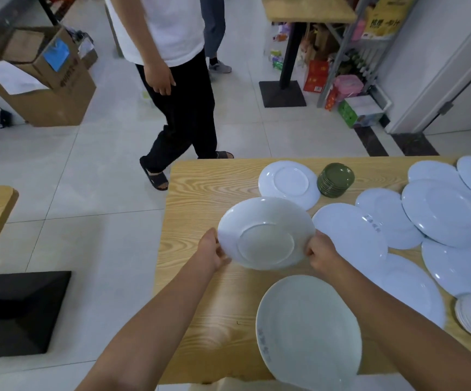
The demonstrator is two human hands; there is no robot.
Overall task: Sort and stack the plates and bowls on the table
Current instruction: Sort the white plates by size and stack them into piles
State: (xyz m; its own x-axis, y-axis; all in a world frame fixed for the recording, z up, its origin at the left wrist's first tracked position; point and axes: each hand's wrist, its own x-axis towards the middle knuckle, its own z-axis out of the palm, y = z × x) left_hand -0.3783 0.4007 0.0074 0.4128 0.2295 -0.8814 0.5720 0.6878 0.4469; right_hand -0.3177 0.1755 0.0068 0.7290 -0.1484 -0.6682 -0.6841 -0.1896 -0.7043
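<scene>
Plates cover the wooden table [200, 193]. Nearest, one white plate [307, 331] overhangs the near edge. Beyond it, the left hand [211, 253] and right hand [321, 253] grip opposite rims of a raised white plate [265, 232], tilted above bare wood. Overlapping plates [443, 213] crowd the right side. Farther back stands a stack of green bowls [336, 179]; a bystander [177, 80] walks past the far edge.
</scene>
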